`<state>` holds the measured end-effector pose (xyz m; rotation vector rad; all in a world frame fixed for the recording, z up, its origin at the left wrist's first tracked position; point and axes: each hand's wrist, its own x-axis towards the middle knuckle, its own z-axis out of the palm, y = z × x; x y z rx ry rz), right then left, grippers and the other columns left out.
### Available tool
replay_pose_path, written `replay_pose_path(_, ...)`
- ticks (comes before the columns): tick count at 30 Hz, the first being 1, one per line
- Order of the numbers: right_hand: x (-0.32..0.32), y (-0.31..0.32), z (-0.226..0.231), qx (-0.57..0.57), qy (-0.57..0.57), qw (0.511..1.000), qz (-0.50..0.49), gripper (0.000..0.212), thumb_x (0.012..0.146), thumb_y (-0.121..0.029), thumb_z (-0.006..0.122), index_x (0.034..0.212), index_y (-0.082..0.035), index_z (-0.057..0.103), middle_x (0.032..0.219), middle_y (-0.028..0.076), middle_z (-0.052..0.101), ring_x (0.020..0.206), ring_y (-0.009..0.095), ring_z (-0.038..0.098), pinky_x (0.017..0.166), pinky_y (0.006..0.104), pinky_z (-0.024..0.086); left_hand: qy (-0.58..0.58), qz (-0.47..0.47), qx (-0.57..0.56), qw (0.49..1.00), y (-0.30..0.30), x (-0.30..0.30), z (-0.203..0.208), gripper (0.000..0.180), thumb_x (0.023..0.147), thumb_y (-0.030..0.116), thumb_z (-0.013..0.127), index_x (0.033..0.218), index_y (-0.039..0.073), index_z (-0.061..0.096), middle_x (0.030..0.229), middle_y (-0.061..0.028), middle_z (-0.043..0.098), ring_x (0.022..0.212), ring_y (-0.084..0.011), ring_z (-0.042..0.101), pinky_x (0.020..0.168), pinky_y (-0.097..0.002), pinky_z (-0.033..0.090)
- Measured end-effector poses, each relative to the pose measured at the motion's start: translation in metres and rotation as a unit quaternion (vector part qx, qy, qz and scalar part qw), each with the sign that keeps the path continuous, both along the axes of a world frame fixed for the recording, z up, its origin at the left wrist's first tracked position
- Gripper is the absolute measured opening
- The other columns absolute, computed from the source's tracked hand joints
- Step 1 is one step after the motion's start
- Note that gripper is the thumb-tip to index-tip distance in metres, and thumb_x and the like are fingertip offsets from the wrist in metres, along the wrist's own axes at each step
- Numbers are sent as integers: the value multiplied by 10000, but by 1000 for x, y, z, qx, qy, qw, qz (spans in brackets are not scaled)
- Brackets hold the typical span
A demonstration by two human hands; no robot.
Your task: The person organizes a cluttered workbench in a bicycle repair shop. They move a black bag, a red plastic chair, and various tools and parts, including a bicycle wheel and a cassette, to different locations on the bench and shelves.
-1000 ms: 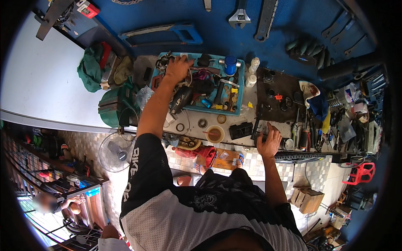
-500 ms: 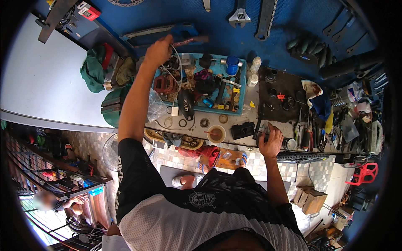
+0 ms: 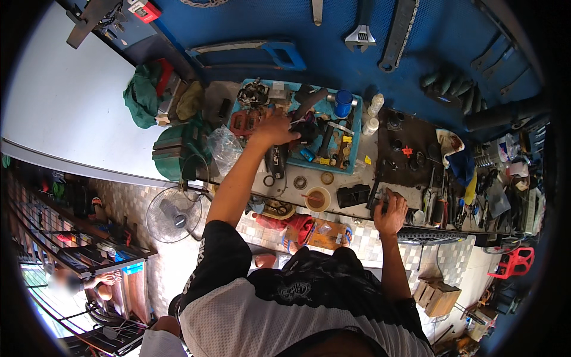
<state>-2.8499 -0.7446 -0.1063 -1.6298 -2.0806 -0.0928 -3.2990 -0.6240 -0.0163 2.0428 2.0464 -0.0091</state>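
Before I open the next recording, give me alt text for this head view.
A person's left hand is over a blue tray of jumbled tools and parts on a workbench; the right hand is at the bench's front edge, near a black box. A hacksaw hangs on the blue wall.

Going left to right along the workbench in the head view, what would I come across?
Clear plastic bag → left hand → round tub with brown contents → black box → right hand → blue-and-white cloth.
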Motion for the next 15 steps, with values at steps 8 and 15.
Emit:
replay_pose_path(8, -6, 3, 3, 3, 5, 1000, 15, 471, 889, -215, 679, 1348, -107, 664, 1207, 176, 625, 1097, 400, 596, 953, 534, 462, -67, 303, 102, 945, 52, -100, -10, 1169, 761, 717, 842, 1639, 83, 400, 1661, -341, 343, 1527, -520, 371, 1222, -580, 380)
replay_pose_path(15, -1, 1, 3, 4, 10, 1000, 10, 477, 880, -215, 675, 1344, -105, 665, 1203, 171, 634, 1105, 399, 600, 964, 531, 467, -245, 305, 203, 897, 57, -161, -31, 894, 729, 464, 913, 1405, -23, 588, 1398, -375, 615, 1285, -520, 622, 1059, -517, 533)
